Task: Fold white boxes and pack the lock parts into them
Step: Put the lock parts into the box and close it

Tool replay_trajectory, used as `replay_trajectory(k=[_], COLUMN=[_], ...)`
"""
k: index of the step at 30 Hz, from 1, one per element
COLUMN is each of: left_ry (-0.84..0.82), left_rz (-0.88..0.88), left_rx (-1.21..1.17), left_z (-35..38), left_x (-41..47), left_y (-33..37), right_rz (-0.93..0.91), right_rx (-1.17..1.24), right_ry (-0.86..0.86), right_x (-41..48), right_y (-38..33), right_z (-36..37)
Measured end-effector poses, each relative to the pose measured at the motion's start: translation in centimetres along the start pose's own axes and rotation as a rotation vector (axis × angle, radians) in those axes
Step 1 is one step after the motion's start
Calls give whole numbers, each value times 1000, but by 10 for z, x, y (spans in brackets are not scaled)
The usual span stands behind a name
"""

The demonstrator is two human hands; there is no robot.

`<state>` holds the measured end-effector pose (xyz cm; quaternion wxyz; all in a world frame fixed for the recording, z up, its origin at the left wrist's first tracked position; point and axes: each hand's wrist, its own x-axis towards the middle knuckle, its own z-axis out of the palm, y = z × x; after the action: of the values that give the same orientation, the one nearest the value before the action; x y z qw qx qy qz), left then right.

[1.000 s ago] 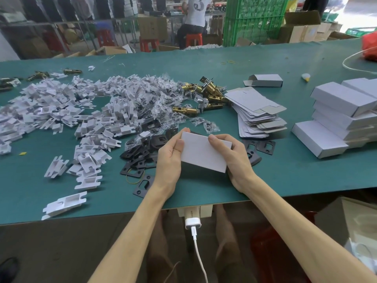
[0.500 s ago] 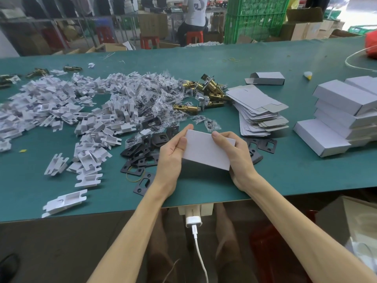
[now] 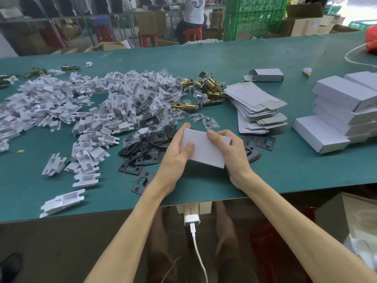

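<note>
A closed white box [image 3: 206, 150] is held just above the green table [image 3: 285, 170], near its front edge. My left hand [image 3: 175, 156] grips its left end, thumb on top and fingers behind. My right hand [image 3: 232, 154] grips its right end the same way. Black lock plates [image 3: 142, 154] lie under and beside the box. Brass latch bolts [image 3: 206, 88] lie behind them. A stack of flat box blanks [image 3: 257, 107] sits to the right. Finished white boxes [image 3: 334, 111] are stacked at the far right.
A big heap of white plastic inserts [image 3: 81, 111] and small bagged parts [image 3: 161, 92] covers the left half of the table. One half-folded box [image 3: 265, 74] lies further back. A charger and cable [image 3: 191, 219] hang below the table edge. A person sits beyond the table.
Both hands keep their grip on the box; it has shifted only slightly on the spot.
</note>
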<state>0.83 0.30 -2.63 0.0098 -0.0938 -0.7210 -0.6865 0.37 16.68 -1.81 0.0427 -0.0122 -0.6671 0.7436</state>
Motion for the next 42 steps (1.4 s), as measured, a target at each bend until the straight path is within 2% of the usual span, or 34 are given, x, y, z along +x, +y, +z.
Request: replay_trajectory(k=[5,12,15,17,19,21,26,29,32,36,39,42], left_ry=[-14,87,113,133,139,142,81,21,0,-14,-15,-13], left_rz=[6,-29,-45,-48,-43,-47,-48,-10,5,-3,-8,-4], left_rx=[-9,-110,-109,-106,-106,-111,-163,-112,-38,-10,-3,1], left_z=[-2,-4,-5,-4,-3,-4,-1,3,2,1,2,2], left_x=[2,5,4,4,4,4,-1,-4,-2,0,1,1], left_y=[-3,-3,-1,0,0,-1,5,7,4,2,1,-1], right_rz=[-12,21,-124,-330,-530,-632,-583,-573,-527,-374,-252,-214], right_rx=[-26,-217,-291,-531,-929,-1226,-1358,-1309,-1291,-1503,-1639,-1770], right_ry=[37,64,84,55,-55,-160,-213,-124,95,346,447,487], right_x=[1,4,-1,-4,-11,-16,-16,-15,-5,19,29,31], right_y=[1,0,-3,-5,-3,-1,-8,-19,-37,-62,-67,-58], right_z=[1,11,11,10,6,-3,-26,-53,-92,-150,-185,-201])
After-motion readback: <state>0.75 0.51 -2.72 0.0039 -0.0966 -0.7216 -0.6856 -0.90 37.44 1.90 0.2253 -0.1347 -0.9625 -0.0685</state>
